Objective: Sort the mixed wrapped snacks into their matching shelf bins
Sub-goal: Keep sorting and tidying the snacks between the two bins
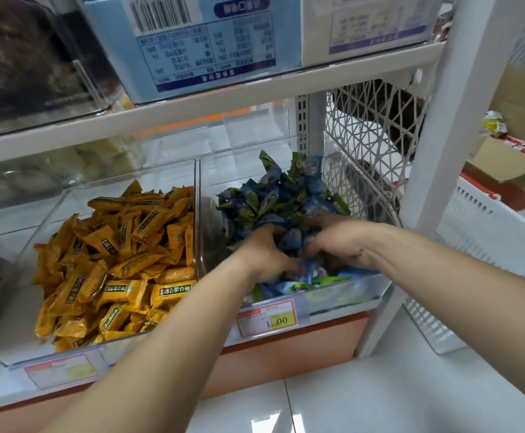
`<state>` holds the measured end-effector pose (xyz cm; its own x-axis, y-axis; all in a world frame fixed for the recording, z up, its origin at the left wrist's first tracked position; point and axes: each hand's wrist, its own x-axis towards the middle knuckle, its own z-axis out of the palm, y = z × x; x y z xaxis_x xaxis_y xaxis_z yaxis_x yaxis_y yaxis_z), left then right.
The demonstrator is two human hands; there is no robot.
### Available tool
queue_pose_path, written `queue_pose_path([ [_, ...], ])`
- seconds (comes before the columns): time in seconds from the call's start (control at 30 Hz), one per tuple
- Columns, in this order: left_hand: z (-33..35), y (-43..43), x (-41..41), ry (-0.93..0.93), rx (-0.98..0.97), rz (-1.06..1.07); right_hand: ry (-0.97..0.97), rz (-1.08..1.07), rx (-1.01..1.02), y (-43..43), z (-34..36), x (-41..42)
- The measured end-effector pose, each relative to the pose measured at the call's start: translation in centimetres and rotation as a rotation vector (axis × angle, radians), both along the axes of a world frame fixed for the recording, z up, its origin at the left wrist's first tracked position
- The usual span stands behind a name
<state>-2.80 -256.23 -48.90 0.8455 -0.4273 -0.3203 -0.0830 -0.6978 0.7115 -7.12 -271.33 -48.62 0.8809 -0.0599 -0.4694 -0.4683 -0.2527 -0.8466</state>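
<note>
Now both hands, left hand [266, 254] and right hand [339, 242], dig curled into the blue snacks [273, 198]; their grip is hidden, and some could spill over the clear bin [342, 292].

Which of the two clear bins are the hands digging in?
The right-hand bin of blue-green snacks; both hands are in it. The orange-snack bin is untouched.
</note>
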Motion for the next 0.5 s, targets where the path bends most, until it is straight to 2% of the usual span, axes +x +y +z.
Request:
queue_pose_path([
  [0.1,0.9,0.2,0.6,0.030,-0.281,0.184,-0.112,-0.196,0.283,-0.1,0.4,0.7],
  [0.2,1.7,0.3,1.0,0.041,-0.462,0.319,-0.226,-0.341,0.341,-0.5,1.5,1.5],
  [0.27,2.3,0.3,1.4,0.042,-0.504,0.358,-0.254,-0.335,0.344,-0.8,2.1,1.7],
  [0.37,3.3,0.6,2.1,-0.070,-0.499,0.302,-0.311,-0.279,0.299,-1.2,2.8,1.4],
  [0.5,4.9,1.1,2.1,-0.340,-0.226,0.023,-0.449,-0.145,-0.045,-1.5,3.6,1.0],
])
